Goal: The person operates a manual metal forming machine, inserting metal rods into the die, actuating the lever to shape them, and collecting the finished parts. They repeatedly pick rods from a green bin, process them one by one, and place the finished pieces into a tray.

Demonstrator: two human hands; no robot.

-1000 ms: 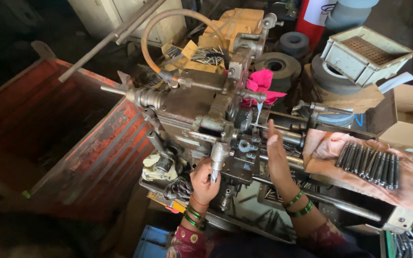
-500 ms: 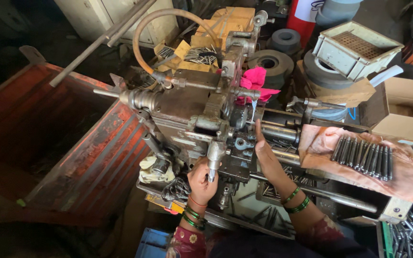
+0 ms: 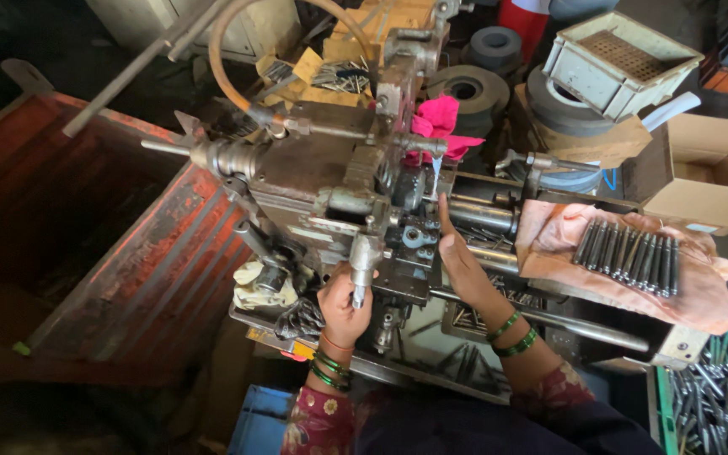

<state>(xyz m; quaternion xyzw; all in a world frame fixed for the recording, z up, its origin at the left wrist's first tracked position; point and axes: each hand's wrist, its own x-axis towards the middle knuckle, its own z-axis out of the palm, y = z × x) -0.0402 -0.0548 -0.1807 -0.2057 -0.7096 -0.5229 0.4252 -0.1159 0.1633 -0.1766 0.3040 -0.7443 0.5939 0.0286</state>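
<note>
Two hands of ours are on the machine (image 3: 330,181). Our left hand (image 3: 343,303) is closed around the metal lever handle (image 3: 361,265) at the machine's front. Our right hand (image 3: 458,257) lies flat and open just beside it, fingers (image 3: 444,211) stretched up onto the machine's middle. Right of that hand, dark metal rods (image 3: 629,253) rest in a row on a pinkish cloth (image 3: 701,295).

Soft daylight falls from the upper right, brightest on the pale crate (image 3: 618,59) and cardboard box (image 3: 712,173). The left side and lower corners sink into deep shadow. The rods (image 3: 629,251) and machine (image 3: 339,181) glint faintly. Focus is fairly sharp centrally, with wide-angle bending toward the edges
</note>
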